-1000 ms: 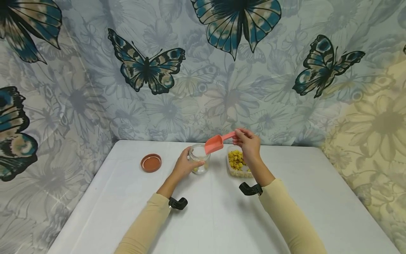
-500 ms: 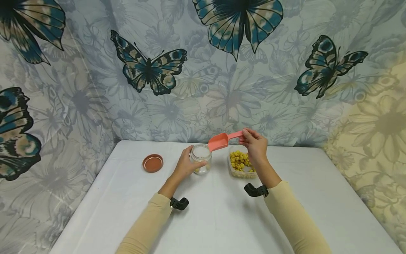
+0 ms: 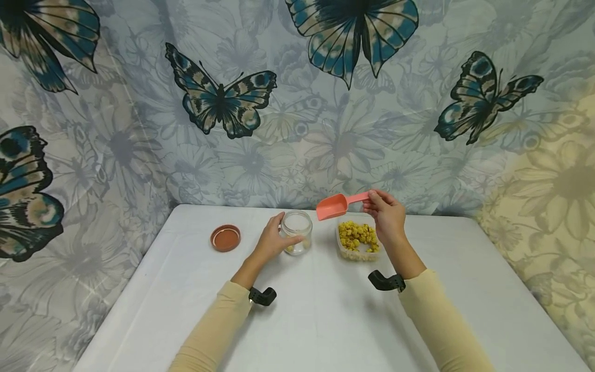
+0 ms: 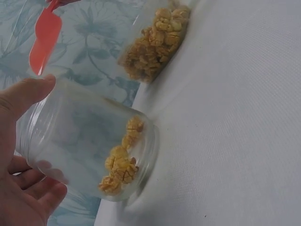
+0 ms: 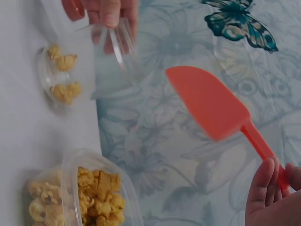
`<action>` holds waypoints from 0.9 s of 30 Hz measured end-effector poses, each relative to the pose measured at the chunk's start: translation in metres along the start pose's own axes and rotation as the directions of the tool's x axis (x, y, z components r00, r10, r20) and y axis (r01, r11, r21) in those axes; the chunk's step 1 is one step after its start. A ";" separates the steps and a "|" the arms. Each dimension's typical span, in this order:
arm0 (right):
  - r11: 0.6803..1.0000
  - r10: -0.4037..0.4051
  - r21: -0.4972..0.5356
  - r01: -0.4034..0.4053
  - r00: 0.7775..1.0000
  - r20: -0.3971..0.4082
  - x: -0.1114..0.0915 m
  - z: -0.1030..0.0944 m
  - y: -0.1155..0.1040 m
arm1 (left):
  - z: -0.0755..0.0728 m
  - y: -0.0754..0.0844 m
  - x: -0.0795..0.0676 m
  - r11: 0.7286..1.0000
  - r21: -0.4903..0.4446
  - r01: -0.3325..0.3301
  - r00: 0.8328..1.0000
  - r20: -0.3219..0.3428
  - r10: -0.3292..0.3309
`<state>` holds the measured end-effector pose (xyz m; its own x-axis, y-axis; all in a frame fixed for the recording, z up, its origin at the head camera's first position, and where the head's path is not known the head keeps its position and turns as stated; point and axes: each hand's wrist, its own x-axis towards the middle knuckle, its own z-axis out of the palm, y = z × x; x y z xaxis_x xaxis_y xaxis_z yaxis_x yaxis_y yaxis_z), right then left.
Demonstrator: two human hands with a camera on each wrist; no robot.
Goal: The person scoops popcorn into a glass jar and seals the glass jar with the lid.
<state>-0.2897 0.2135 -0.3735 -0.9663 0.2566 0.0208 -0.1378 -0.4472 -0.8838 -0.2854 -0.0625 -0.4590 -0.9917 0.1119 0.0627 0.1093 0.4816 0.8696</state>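
Observation:
My left hand (image 3: 271, 240) grips a clear glass jar (image 4: 80, 132) standing on the table, thumb on one side and fingers round the other. A few pieces of popcorn (image 4: 123, 168) lie at the jar's bottom. My right hand (image 3: 387, 214) pinches the handle of a coral-pink scoop (image 3: 332, 207), raised between the jar and a plastic tub. In the head view the scoop's bowl looks bare. Below and beside my right hand, the clear tub (image 3: 357, 256) holds yellow popcorn (image 3: 355, 235), with a bare patch of its bottom showing near the front.
A reddish-brown round lid (image 3: 225, 238) lies on the white-covered table (image 3: 297, 315), left of the jar. Behind the table's far edge hangs a butterfly-patterned cloth (image 3: 297, 155). Each wrist wears a black camera mount.
My right hand has drawn the scoop away from the jar's mouth, rightward over the tub's left side. The left hand keeps its hold on the jar, which stays in place.

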 end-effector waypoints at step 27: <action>0.994 0.037 0.108 -0.022 0.989 -0.141 0.009 -0.038 -0.023 | 0.001 0.035 0.003 0.980 0.024 -0.197 0.978 -0.063 0.198</action>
<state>-0.2867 0.2588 -0.3711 -0.9303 0.3583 -0.0785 -0.1392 -0.5429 -0.8282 -0.2843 -0.0446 -0.4292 -0.9526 0.1497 0.2648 0.3042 0.4707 0.8282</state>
